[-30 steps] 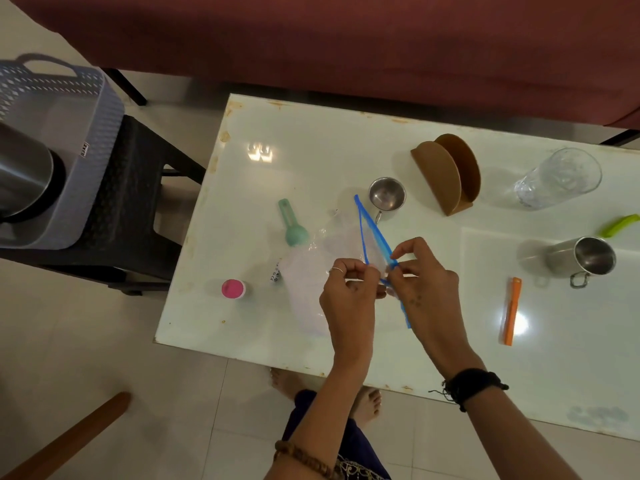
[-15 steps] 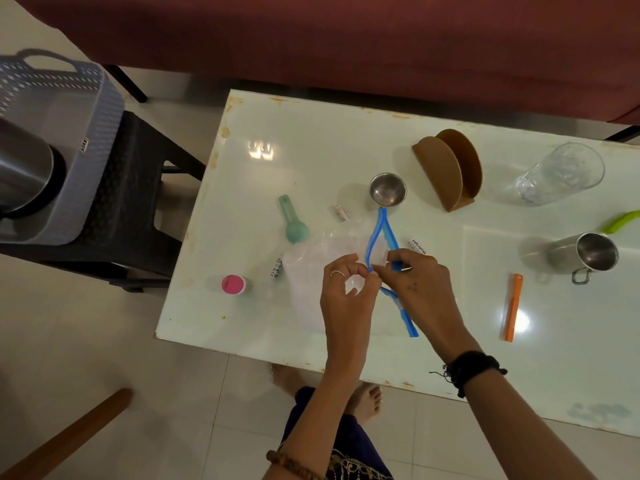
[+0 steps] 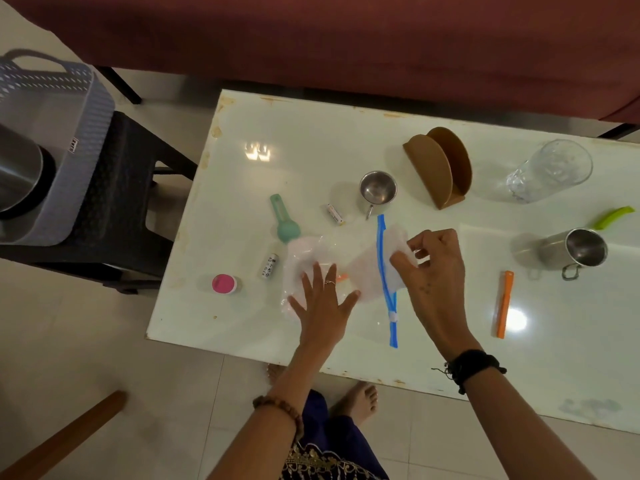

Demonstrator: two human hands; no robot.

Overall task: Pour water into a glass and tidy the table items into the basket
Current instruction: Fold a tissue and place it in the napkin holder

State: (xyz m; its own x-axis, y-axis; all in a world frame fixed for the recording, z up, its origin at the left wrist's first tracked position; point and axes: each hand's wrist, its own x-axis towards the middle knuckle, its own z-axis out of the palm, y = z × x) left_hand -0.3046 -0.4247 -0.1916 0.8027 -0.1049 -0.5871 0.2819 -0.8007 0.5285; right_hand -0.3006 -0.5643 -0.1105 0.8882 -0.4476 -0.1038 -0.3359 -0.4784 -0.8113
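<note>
The clear plastic zip bag with a blue seal strip (image 3: pixel 382 268) lies flat on the white glossy table (image 3: pixel 311 140), near its near edge and left of centre. The left hand (image 3: pixel 323 301) presses down on the bag's left part with fingers straight and spread wide. The right hand (image 3: pixel 433 271) has curled fingers pinching the bag's right edge, just right of the blue strip, which runs from far to near.

The tall clear drinking glass (image 3: pixel 549 171) stands at the far right of the table, well apart from the bag. The grey woven plastic basket (image 3: pixel 74 140) sits on a black stool (image 3: pixel 117 202) left of the table, with a steel vessel (image 3: pixel 15 174) inside it.

Just beyond the bag are a mint green plastic scoop (image 3: pixel 282 220), a small steel cup (image 3: pixel 377 190) and a brown half-round napkin holder (image 3: pixel 438 166). A pink-lidded small jar (image 3: pixel 224 284) sits left of the bag. On the right lie an orange clip stick (image 3: pixel 504 304) and a steel mug with handle (image 3: pixel 571 252), a lime green piece (image 3: pixel 613 216) just beyond it.
</note>
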